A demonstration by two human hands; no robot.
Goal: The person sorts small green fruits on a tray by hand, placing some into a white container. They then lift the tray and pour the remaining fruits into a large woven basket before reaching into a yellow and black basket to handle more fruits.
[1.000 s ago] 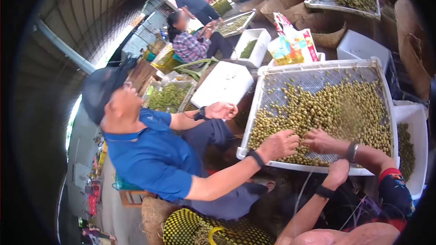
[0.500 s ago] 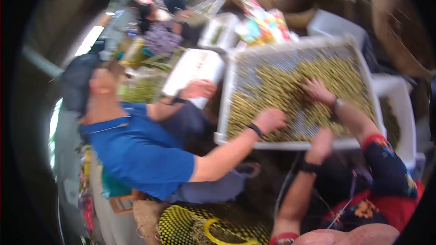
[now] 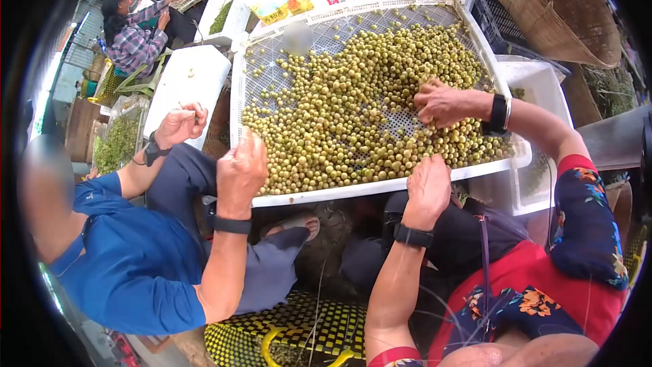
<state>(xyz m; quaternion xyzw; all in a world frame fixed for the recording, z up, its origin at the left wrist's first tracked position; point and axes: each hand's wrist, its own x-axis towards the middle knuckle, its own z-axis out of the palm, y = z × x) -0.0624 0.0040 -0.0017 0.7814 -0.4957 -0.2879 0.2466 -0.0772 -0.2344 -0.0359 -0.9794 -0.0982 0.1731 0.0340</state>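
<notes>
A white perforated tray [image 3: 319, 196] piled with small yellow-green round fruits [image 3: 353, 102] lies in front of me. My left hand [image 3: 428, 187], a black band on its wrist, grips the tray's near rim. My right hand [image 3: 445, 103], wearing a black watch, lies on the fruits at the tray's right side with its fingers bent and apart. A co-worker in a blue shirt [image 3: 129, 265] sits to my left. One of that person's hands [image 3: 241, 170] is at the tray's near left corner. The other [image 3: 180, 124] is raised beside a white foam lid.
A white foam lid [image 3: 187, 81] lies left of the tray, and a white box [image 3: 543, 95] with more fruits on its right. A woven basket [image 3: 557, 7] stands far right. A yellow-black basket [image 3: 299, 333] sits by my knees. A seated person in plaid [image 3: 136, 34] works far left.
The view has swung down onto the tray. My left hand now grips the near rim and my right hand has moved right over the fruits. The co-worker's hand pulled back to the tray's corner.
</notes>
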